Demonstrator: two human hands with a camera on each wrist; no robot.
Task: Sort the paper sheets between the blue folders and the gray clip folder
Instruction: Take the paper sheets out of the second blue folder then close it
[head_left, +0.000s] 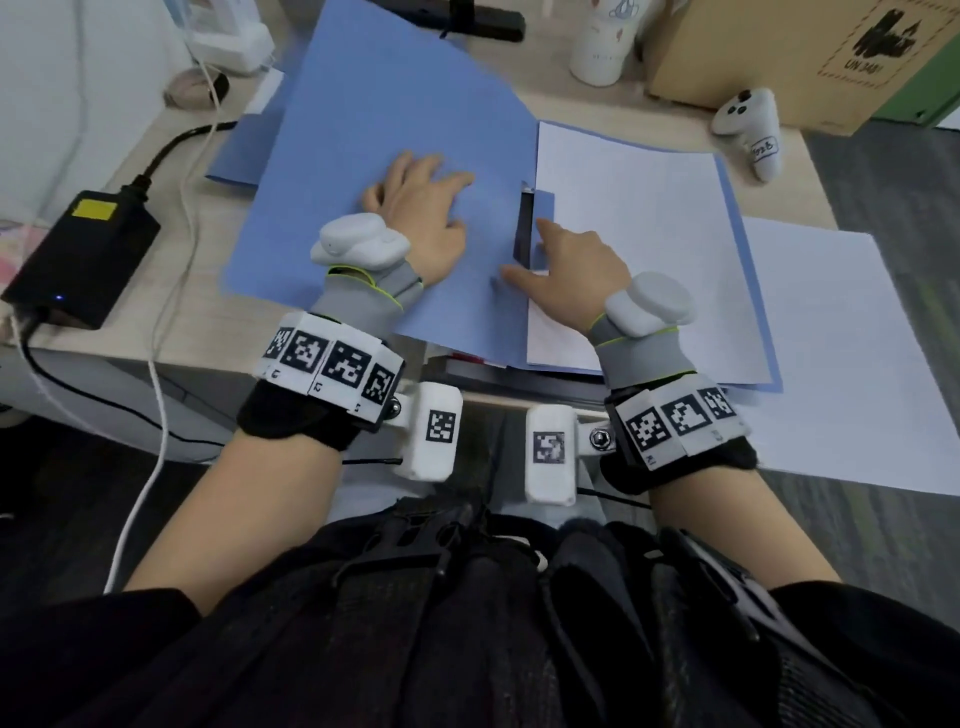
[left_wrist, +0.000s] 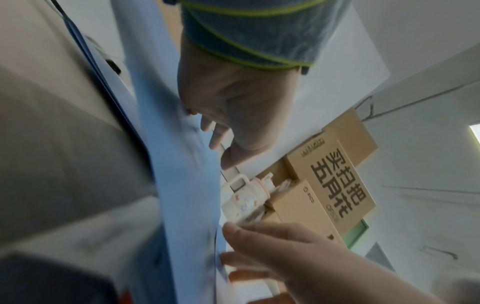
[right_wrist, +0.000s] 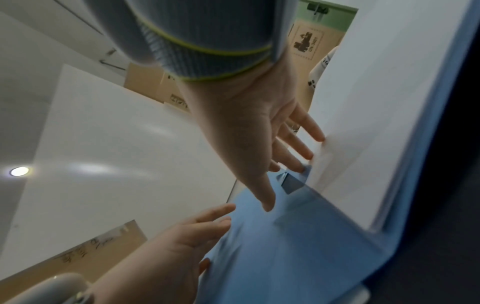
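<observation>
An open blue folder (head_left: 363, 130) lies on the desk, and my left hand (head_left: 421, 208) presses flat on its left cover. A stack of white sheets (head_left: 649, 234) fills its right half. At the spine a dark clip with a blue tab (head_left: 527, 223) stands up. My right hand (head_left: 550, 244) rests beside it, straight fingers touching the tab and the sheets' left edge. The right wrist view shows those fingertips (right_wrist: 301, 156) against the paper edge (right_wrist: 376, 123) and the clip (right_wrist: 291, 183). A second blue folder (head_left: 228, 161) pokes out underneath at the left. I cannot make out a gray clip folder.
More loose white sheets (head_left: 857, 338) lie right of the folder. A black power adapter (head_left: 78, 254) with cables sits at the left. A white controller (head_left: 748, 130), a cardboard box (head_left: 779, 52) and a white cup (head_left: 602, 41) stand at the back. The folder overhangs the desk's front edge (head_left: 519, 400).
</observation>
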